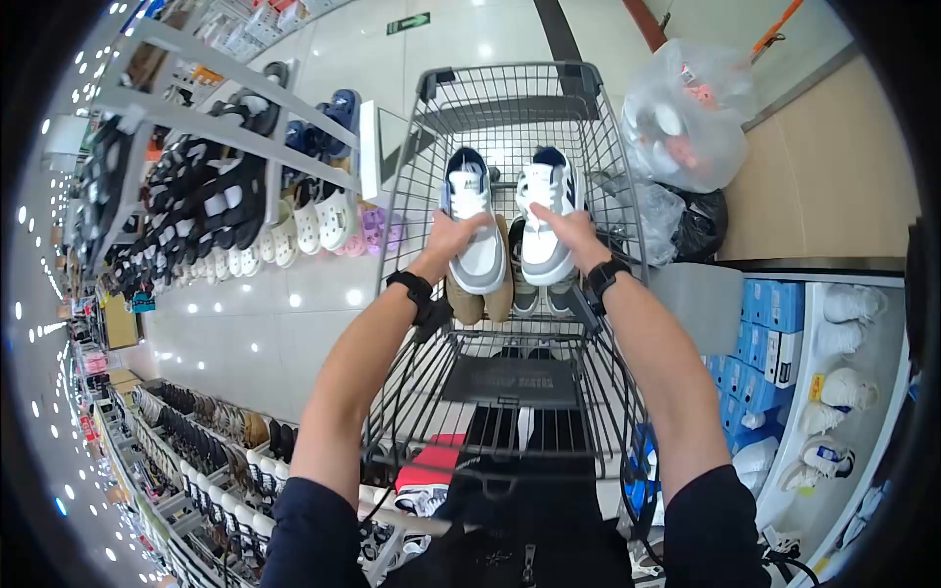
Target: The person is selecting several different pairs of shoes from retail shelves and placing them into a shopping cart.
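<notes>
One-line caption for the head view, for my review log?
Left hand holds the left sneaker, right hand the right sneaker, inside a wire shopping cart between shoe shelves.

Two sneakers held side by side over a wire shopping cart (510,103)

At the centre of the frame the left-hand grip (449,238) is closed on the near end of a white-and-grey sneaker (470,211), and the right-hand grip (573,235) on a white sneaker with dark stripes (547,211). Just below them in the cart lie a tan pair (469,302) and a grey pair (534,297). Sandal racks (225,196) fill the upper left, a clear plastic bag (686,118) sits upper right, and blue shoeboxes (769,309) line the right edge.
</notes>
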Demonstrator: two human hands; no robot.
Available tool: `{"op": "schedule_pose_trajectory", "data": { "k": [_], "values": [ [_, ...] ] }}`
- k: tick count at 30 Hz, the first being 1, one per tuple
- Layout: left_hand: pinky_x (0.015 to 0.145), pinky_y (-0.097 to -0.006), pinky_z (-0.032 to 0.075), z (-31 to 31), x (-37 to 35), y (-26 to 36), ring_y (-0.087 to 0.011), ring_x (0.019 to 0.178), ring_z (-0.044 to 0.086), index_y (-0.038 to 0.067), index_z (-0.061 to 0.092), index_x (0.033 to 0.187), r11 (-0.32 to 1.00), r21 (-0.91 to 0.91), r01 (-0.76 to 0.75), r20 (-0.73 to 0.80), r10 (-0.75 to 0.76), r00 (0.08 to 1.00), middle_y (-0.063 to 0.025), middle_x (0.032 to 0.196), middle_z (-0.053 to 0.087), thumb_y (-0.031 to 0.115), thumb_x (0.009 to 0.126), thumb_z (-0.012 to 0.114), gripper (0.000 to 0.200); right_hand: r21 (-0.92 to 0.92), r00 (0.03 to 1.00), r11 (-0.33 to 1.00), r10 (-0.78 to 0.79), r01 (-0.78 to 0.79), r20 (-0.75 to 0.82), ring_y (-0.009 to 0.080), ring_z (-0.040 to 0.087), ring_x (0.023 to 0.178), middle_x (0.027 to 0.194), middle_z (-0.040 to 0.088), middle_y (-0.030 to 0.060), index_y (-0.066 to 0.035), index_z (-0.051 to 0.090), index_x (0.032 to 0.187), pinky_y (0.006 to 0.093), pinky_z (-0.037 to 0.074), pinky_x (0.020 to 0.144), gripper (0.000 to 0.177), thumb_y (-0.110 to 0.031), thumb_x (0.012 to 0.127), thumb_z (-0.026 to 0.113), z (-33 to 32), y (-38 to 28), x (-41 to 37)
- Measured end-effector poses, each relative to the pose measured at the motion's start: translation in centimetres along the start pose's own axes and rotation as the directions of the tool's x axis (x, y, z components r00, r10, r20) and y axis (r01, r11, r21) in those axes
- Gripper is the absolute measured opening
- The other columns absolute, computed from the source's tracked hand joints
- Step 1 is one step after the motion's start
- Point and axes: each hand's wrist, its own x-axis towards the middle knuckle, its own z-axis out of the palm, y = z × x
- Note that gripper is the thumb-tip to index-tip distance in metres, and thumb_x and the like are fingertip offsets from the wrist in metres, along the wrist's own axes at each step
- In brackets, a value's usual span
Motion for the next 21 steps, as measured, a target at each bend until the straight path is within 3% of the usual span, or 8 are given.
{"op": "schedule_pose_trajectory", "data": {
  "k": [2, 5, 6, 10, 12, 14, 18, 21],
  "values": [
    [0.068, -0.0321, 0.054, 0.5, 3.4, 1.4, -0.0181, 0.078, 0.065, -0.002, 0.064, 0.108, 0.999, 0.024, -0.036, -0.018, 0.036, 0.999, -0.0114, 0.097, 0.069, 0.029, 0.072, 0.082, 0.051, -0.067, 1.000, 0.998, 0.002, 0.000, 0.022, 0.0450, 0.025, 0.144, 0.149, 0.027, 0.0393, 0.026, 0.019, 0.142, 0.0480, 0.031, 0.114, 0.136, -0.070, 0.065, 0.078, 0.2, 0.5, 5.7],
    [0.070, -0.0321, 0.055, 2.1, 9.8, 2.0, -0.0188, 0.077, 0.066, -0.003, 0.062, 0.109, 0.993, 0.023, -0.113, -0.013, 0.113, 0.994, -0.0115, 0.096, 0.069, 0.030, 0.072, 0.082, 0.054, -0.009, 0.992, 0.992, -0.124, 0.125, 0.028, 0.0340, 0.062, 0.118, 0.129, 0.058, 0.0306, 0.021, 0.044, 0.132, 0.0399, 0.049, 0.098, 0.115, -0.064, 0.064, 0.081, -1.5, -3.2, 9.8],
    [0.073, -0.0330, 0.055, 2.6, 11.8, 2.2, -0.0198, 0.079, 0.066, -0.004, 0.060, 0.114, 0.993, -0.001, -0.117, 0.020, 0.117, 0.993, -0.0123, 0.099, 0.068, 0.032, 0.071, 0.082, 0.059, 0.057, 0.993, 0.991, -0.120, 0.119, 0.011, 0.0231, 0.071, 0.091, 0.108, 0.071, 0.0176, 0.009, 0.062, 0.120, 0.0336, 0.056, 0.081, 0.073, -0.047, 0.079, 0.081, -1.7, -5.2, 8.8],
    [0.090, -0.0372, 0.053, 5.7, 16.0, 3.3, -0.0238, 0.102, 0.064, -0.007, 0.032, 0.138, 1.000, -0.021, -0.023, 0.071, 0.024, 0.997, -0.0183, 0.122, 0.060, 0.036, 0.069, 0.084, 0.097, 0.075, 0.973, 0.971, -0.229, 0.227, 0.011, 0.0323, 0.056, 0.125, 0.138, 0.051, 0.0308, 0.016, 0.033, 0.143, 0.0396, 0.046, 0.102, 0.112, -0.060, 0.075, 0.078, -1.5, -6.0, 8.5],
    [0.091, -0.0375, 0.053, 7.4, 17.4, 2.2, -0.0241, 0.105, 0.063, -0.007, 0.029, 0.140, 0.993, -0.018, -0.116, 0.123, 0.118, 0.985, -0.0192, 0.124, 0.058, 0.037, 0.069, 0.084, 0.099, -0.347, 0.900, 0.910, -0.333, 0.229, -0.282, 0.0366, 0.052, 0.131, 0.143, 0.046, 0.0313, 0.012, 0.032, 0.146, 0.0427, 0.044, 0.105, 0.103, -0.059, 0.082, 0.070, -0.6, -2.3, 13.4],
    [0.093, -0.0379, 0.052, 8.5, 19.1, 0.2, -0.0257, 0.109, 0.062, -0.008, 0.024, 0.143, 0.964, -0.075, -0.256, 0.236, 0.267, 0.934, -0.0213, 0.128, 0.056, 0.038, 0.071, 0.084, 0.105, -0.324, 0.904, 0.923, -0.306, 0.206, -0.297, 0.0394, 0.046, 0.135, 0.146, 0.043, 0.0309, 0.010, 0.028, 0.148, 0.0442, 0.041, 0.108, 0.096, -0.056, 0.087, 0.062, 0.0, 0.8, 15.5],
    [0.088, -0.0340, 0.053, 10.2, 19.3, -0.8, -0.0249, 0.104, 0.064, -0.011, 0.037, 0.133, 0.968, -0.231, -0.095, 0.078, 0.116, 0.990, -0.0214, 0.119, 0.061, 0.025, 0.064, 0.090, 0.094, -0.356, 0.911, 0.923, -0.266, 0.146, -0.315, 0.0446, 0.047, 0.132, 0.146, 0.044, 0.0293, 0.006, 0.032, 0.148, 0.0466, 0.040, 0.108, 0.075, -0.045, 0.095, 0.049, 0.1, 2.0, 15.8],
    [0.089, -0.0368, 0.053, 9.8, 18.8, 0.0, -0.0264, 0.106, 0.063, -0.015, 0.025, 0.141, 0.980, 0.059, -0.190, 0.133, 0.181, 0.974, -0.0233, 0.124, 0.058, 0.037, 0.072, 0.084, 0.105, -0.329, 0.919, 0.928, -0.275, 0.177, -0.283, 0.0446, 0.055, 0.124, 0.134, 0.055, 0.0313, 0.008, 0.043, 0.138, 0.0469, 0.042, 0.105, 0.070, -0.045, 0.093, 0.052, -0.4, 1.6, 14.5]
  ]
}}
